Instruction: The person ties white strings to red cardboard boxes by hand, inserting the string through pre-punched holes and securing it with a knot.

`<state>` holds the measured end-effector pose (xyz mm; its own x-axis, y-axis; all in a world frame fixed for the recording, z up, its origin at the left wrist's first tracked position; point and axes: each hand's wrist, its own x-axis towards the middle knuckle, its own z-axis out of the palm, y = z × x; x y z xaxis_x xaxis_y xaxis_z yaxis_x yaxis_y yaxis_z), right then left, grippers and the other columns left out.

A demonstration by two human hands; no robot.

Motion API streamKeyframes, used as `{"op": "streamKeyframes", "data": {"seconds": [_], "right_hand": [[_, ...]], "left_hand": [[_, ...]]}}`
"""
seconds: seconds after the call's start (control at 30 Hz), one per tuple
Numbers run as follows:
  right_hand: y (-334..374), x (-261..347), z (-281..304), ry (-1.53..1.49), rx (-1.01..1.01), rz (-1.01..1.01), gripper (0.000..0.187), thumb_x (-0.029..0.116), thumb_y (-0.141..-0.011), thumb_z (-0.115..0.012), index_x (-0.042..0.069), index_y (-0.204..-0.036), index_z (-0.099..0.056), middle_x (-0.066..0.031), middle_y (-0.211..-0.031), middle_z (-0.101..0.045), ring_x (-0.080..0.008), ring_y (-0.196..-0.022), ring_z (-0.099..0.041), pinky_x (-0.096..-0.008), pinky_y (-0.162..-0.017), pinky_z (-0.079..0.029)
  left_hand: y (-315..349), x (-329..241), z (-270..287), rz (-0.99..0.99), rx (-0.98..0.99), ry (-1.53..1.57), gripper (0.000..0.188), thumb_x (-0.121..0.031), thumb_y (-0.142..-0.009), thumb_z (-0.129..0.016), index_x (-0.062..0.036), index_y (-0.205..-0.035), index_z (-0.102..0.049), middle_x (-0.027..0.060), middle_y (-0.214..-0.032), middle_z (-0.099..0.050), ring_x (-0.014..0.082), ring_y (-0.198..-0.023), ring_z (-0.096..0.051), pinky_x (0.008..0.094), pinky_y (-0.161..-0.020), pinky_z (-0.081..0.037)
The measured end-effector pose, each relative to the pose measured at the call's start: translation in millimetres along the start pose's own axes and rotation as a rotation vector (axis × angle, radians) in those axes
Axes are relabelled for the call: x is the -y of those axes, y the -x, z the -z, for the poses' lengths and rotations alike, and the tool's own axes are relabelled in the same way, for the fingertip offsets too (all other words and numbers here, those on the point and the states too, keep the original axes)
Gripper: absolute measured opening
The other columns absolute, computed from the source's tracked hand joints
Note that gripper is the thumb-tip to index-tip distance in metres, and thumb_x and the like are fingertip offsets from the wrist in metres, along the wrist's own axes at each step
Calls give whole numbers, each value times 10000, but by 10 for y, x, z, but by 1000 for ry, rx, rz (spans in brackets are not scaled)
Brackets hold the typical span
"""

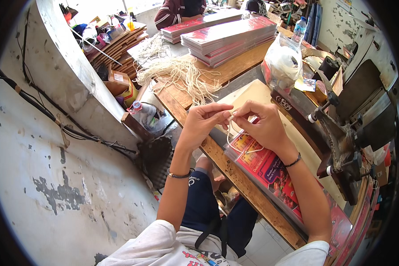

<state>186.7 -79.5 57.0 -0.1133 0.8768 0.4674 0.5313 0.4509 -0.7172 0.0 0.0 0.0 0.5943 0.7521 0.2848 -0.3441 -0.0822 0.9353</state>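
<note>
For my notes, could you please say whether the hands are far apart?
No, the left hand and right hand are close together at the cord.

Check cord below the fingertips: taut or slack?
Slack: the white cord bows loosely from the left hand and right hand down to the red printed placard.

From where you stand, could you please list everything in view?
Printed sheet: top one, red, centre right
Cord: one, white, centre
Loose cords: many, cream, far tabletop
Sheet stacks: at least two, red, far tabletop
Plastic bag: one, white, upper right
Bottle: one, clear, behind bag
Metal apparatus: one, dark, right
Person: one, maroon sleeves, top
Wall: one, chipped white, left
Clutter: uncountable, mixed, around edges
Shorts: one pair, navy, below
Left hand: one, centre, pinching cord
Right hand: one, centre, pinching cord
</note>
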Motion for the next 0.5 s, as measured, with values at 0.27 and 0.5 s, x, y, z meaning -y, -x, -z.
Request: {"op": "streamKeyframes", "data": {"seconds": [0.27, 0.5], "right_hand": [[-21, 61, 2, 34, 36, -41, 89, 87, -867, -727, 8, -899, -698, -110, -821, -732, -175, -742, -719, -290, -697, -567], [-28, 4, -34, -22, 100, -136, 453, 258, -870, -776, 49, -1213, -566, -101, -821, -753, -183, -827, -715, -315, -781, -515]], "left_hand": [[-6, 59, -91, -91, -6, -13, 117, -87, -1000, -619, 24, -1020, -648, 0, -909, -630, 73, -796, -579, 238, -698, -499], [16, 70, -139, -344, -124, -389, 79, -32, -964, -619, 26, -1018, -619, 66, -906, -614, 117, -783, -562, 262, -712, -481]]}}
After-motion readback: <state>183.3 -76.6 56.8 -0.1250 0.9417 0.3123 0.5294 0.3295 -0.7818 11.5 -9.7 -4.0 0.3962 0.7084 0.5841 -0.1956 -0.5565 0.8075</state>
